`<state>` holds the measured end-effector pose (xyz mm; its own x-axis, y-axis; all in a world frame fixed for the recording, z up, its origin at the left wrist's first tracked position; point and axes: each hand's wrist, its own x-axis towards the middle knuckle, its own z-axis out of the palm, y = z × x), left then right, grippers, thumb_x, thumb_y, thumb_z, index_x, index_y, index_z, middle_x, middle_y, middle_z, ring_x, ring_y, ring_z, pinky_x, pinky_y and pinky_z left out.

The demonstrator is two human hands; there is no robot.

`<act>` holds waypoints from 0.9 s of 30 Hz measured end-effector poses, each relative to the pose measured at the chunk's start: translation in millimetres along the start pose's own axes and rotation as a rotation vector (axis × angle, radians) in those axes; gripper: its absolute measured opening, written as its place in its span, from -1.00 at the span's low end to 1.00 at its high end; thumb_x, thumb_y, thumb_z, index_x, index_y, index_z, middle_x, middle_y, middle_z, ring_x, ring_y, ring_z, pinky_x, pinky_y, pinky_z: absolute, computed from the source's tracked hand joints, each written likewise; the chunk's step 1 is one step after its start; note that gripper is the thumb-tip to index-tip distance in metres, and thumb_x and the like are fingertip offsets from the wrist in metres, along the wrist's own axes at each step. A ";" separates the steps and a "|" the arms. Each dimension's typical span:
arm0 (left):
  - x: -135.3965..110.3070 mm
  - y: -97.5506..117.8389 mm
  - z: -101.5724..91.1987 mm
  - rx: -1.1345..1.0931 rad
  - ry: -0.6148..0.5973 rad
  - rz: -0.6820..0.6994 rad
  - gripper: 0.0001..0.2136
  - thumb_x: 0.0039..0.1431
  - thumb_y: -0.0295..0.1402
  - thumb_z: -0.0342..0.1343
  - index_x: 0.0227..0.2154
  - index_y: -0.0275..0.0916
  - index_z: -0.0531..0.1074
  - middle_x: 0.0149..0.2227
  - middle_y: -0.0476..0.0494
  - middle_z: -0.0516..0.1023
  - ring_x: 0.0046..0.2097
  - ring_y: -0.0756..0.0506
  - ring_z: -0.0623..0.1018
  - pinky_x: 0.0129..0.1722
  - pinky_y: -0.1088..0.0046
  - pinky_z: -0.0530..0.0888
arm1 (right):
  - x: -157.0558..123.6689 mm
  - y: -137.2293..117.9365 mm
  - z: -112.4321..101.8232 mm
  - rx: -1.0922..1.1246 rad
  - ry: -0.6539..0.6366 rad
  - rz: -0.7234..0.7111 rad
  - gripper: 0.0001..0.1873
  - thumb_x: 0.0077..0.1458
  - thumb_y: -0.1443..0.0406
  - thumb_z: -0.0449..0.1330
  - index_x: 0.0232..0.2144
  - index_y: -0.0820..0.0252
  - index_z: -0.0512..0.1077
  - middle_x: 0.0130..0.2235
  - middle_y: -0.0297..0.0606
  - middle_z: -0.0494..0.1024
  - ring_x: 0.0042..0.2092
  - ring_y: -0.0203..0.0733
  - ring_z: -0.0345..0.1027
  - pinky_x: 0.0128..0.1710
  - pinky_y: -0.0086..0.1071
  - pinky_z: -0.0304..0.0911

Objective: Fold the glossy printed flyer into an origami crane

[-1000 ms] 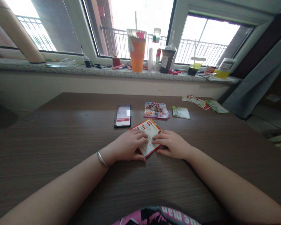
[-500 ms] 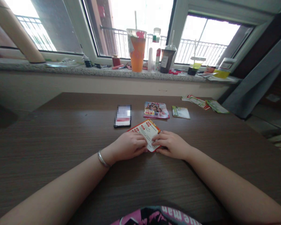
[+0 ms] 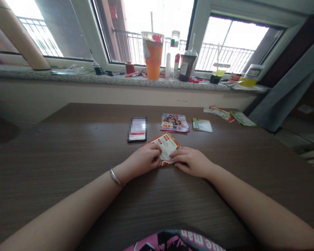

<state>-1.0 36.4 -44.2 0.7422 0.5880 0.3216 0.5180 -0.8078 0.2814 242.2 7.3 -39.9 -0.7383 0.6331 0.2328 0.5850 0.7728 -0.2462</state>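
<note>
A white leaflet [image 3: 167, 143] with red print and an orange-red border lies aslant on the brown table [image 3: 75, 153]. Its near corner is folded up, so a strip of the colourful reverse side shows along the near edge. My left hand [image 3: 145, 158], a silver bangle at its wrist, is closed on the leaflet's left and near part; its fingertips are partly hidden. At the right edge my right hand [image 3: 191, 160] grips the leaflet with bent fingers, thumb by the near fold.
Beyond the leaflet lie a phone [image 3: 137, 129], a stack of picture flyers [image 3: 174, 122] and a small green-white stack [image 3: 202, 125]. More leaflets [image 3: 222, 114] lie at the far right. An orange drink cup [image 3: 153, 57] and a dark cup [image 3: 187, 66] stand on the windowsill [image 3: 99, 80].
The leaflet's near corner has been turned up, and its printed reverse now shows there. My left hand has shifted slightly up with fingers more curled; the right hand has barely moved.
</note>
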 end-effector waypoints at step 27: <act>-1.9 2.5 -4.0 0.266 -0.080 -0.127 -0.81 0.16 -0.35 0.07 -0.49 -0.28 0.51 -0.01 -0.24 0.52 -0.12 -0.15 0.56 -0.08 0.31 0.49 | 0.9 0.2 3.2 -0.099 0.052 -0.031 -0.71 0.24 0.33 0.03 -0.05 0.06 0.45 0.01 -0.28 0.52 -0.04 -0.18 0.38 -0.03 -0.26 0.30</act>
<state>-2.8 33.4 -40.5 0.6897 0.6885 0.2242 0.6944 -0.7167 0.0647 240.6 7.9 -42.7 -0.7398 0.6082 0.2877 0.5943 0.7912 -0.1444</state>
